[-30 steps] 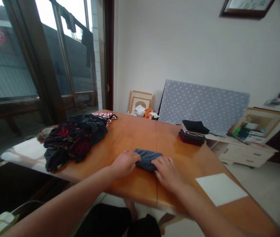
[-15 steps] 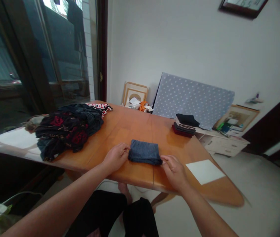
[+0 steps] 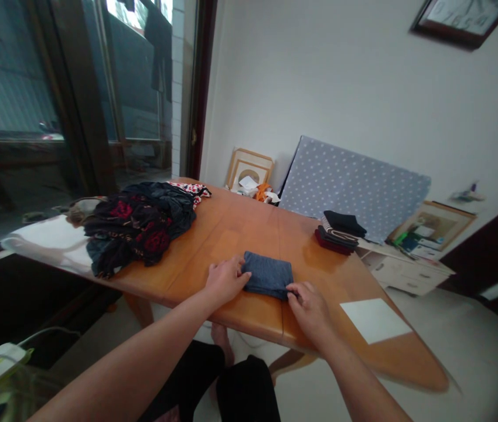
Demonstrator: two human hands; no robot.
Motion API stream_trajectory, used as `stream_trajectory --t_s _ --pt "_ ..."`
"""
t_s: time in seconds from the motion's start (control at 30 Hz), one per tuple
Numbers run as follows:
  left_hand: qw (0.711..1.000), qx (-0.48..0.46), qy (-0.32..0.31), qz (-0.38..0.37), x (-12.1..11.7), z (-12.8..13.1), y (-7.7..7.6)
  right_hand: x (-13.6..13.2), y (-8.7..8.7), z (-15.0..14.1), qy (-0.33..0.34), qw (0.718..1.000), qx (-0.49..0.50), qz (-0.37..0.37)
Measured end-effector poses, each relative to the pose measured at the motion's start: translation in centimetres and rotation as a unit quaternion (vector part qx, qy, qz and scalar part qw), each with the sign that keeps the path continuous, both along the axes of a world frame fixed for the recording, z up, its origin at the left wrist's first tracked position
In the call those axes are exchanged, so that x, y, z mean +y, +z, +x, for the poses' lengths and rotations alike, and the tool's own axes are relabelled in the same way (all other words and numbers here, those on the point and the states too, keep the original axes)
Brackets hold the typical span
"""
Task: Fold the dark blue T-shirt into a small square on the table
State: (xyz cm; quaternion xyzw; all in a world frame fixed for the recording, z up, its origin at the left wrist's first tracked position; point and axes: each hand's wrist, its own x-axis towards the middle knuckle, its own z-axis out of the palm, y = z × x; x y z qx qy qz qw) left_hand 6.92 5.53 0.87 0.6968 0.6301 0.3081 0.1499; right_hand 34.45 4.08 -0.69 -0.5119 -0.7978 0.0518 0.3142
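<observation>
A folded dark blue garment (image 3: pixel 269 274) lies as a small rectangle near the front edge of the wooden table (image 3: pixel 231 228). At its left edge is my left hand (image 3: pixel 227 279), thumb over the top and fingers curled by the side. My right hand (image 3: pixel 309 308) pinches the near right corner between thumb and fingers. The exact kind of garment does not show.
To the left, a heap of loose dark clothes (image 3: pixel 143 220) rests partly on a white cloth (image 3: pixel 47 237). A stack of folded clothes (image 3: pixel 341 231) stands at the table's right edge. Nearer on the right lies a white sheet (image 3: pixel 374 320). Behind are a polka-dot covered panel (image 3: pixel 354 181) and a low white cabinet (image 3: pixel 402 272).
My left hand has moved its thumb onto the garment's left edge. My right hand still holds the right corner. The whole view has shifted slightly.
</observation>
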Motion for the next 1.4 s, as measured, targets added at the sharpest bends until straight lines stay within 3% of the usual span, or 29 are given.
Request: stream_trajectory --t_s 0.33,0.47,0.57,0.67,0.83,0.97,1.13,1.4 --pt "0.999 -0.049 0.016 -0.006 1.6 -0.9 -0.6 0.1 1.0 0.2 0.005 1.000 -0.005 -0.019" --pt "0.999 0.000 0.037 -0.020 4.0 -2.3 -0.1 1.8 2.7 -0.4 -0.003 0.999 0.052 -0.014" --pt "0.999 0.024 0.026 -0.038 5.8 -2.7 0.3 3.8 3.6 -2.6 0.010 0.997 0.078 -0.023" --pt "0.998 0.029 0.011 -0.051 7.1 -2.4 0.5 5.7 3.4 -5.4 0.027 0.989 0.113 -0.089" --pt "0.996 0.048 -0.021 -0.071 8.4 -2.1 0.8 7.6 1.3 -8.6 0.065 0.961 0.129 -0.236" --pt "0.992 0.060 -0.061 -0.098 9.3 -2.5 1.0 7.7 0.7 -8.8 0.064 0.947 0.145 -0.278" --pt "0.986 0.068 -0.110 -0.105 10.5 -2.3 1.1 7.3 1.4 -8.6 0.056 0.931 0.168 -0.320" --pt "0.989 0.076 -0.116 -0.052 10.9 -1.9 0.1 7.2 2.6 -9.2 0.043 0.934 0.144 -0.324"
